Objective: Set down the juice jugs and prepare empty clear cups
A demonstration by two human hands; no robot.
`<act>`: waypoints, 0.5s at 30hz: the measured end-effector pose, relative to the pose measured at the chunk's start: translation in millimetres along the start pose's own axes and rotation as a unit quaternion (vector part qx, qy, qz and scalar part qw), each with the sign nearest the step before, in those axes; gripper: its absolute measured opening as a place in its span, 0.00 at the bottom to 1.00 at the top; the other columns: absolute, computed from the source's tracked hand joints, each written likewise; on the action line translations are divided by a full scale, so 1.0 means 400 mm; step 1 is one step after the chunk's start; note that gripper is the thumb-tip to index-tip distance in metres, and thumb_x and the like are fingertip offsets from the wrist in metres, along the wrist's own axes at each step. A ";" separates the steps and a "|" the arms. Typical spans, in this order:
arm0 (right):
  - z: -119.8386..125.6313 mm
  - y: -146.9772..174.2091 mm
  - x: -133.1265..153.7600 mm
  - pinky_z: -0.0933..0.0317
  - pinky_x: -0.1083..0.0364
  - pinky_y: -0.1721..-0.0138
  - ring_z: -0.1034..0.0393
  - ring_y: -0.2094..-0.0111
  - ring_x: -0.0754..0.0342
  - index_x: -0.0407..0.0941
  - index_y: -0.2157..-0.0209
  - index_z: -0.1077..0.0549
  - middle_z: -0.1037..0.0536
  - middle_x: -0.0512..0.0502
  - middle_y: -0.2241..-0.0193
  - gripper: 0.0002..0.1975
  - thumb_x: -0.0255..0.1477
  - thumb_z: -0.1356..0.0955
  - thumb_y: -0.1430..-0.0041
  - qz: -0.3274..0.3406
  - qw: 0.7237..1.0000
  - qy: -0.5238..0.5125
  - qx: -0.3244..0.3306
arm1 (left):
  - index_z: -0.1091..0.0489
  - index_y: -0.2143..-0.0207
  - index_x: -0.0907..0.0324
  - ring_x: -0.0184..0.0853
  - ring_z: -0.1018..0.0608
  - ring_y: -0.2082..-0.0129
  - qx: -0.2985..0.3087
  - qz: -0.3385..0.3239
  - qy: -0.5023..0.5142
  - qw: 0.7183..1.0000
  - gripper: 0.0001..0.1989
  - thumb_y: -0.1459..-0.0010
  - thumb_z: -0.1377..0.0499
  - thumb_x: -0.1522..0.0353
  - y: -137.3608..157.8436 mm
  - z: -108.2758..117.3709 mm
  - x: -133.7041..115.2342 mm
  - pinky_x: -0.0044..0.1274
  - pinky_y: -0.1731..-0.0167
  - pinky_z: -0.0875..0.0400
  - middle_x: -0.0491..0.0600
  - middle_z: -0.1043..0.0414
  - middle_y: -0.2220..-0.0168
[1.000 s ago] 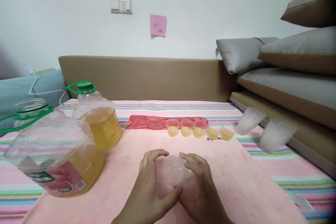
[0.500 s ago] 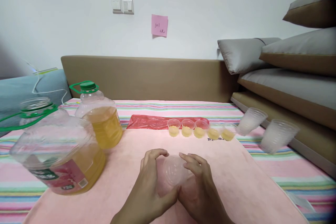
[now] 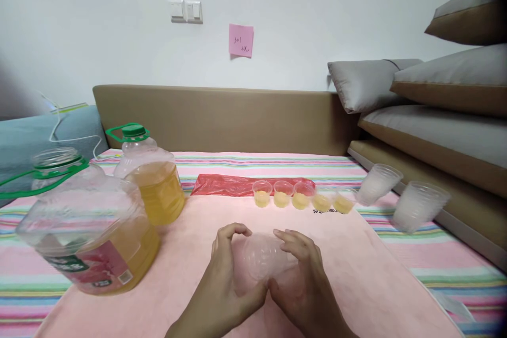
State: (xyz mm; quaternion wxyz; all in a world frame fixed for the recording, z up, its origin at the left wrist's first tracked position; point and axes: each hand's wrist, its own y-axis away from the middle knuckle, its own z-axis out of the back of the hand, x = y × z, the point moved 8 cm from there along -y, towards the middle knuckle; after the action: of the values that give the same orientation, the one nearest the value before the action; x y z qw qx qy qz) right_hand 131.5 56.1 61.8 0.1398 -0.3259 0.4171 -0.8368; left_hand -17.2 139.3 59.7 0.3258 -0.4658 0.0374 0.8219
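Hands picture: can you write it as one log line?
left hand + right hand: gripping clear plastic cup | five filled cups: row behind | oil jugs: left

Both hands (image 3: 263, 280) partly cover the clear cup (image 3: 262, 257), perhaps several stacked

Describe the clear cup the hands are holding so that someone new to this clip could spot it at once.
Start at the pink towel spread over the striped cloth. Near its front edge the left hand and right hand close around one clear plastic cup, tipped on its side. Unlike the five small cups of yellow liquid lined up behind, it is empty and is the only one held.
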 end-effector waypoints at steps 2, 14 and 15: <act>0.001 0.000 0.003 0.44 0.39 0.43 0.44 0.39 0.39 0.45 0.41 0.38 0.35 0.41 0.39 0.23 0.21 0.37 0.36 0.008 1.000 -0.002 -0.002 | 0.54 0.42 0.44 0.45 0.39 0.36 -0.002 -0.003 0.002 1.000 0.37 0.46 0.36 0.71 0.000 0.002 0.000 0.49 0.33 0.42 0.49 0.47 0.41; -0.005 0.000 0.004 0.48 0.37 0.42 0.46 0.38 0.37 0.45 0.38 0.38 0.37 0.41 0.38 0.23 0.21 0.37 0.33 0.027 0.999 0.028 0.030 | 0.54 0.42 0.45 0.45 0.39 0.36 0.004 -0.013 -0.004 1.000 0.37 0.46 0.36 0.72 -0.001 0.003 -0.008 0.49 0.33 0.42 0.50 0.48 0.41; -0.005 0.000 0.004 0.48 0.37 0.42 0.46 0.38 0.37 0.46 0.37 0.38 0.37 0.41 0.38 0.24 0.21 0.37 0.33 0.027 0.999 0.031 0.033 | 0.54 0.42 0.45 0.45 0.40 0.36 0.006 -0.012 -0.003 1.000 0.37 0.46 0.36 0.72 -0.001 0.003 -0.008 0.49 0.33 0.42 0.50 0.48 0.41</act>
State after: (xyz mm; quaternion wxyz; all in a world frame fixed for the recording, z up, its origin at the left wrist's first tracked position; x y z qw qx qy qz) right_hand 128.8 56.5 61.5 0.1600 -0.2835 0.4022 -0.8557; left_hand -16.6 138.5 63.0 0.3383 -0.4620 0.0355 0.8191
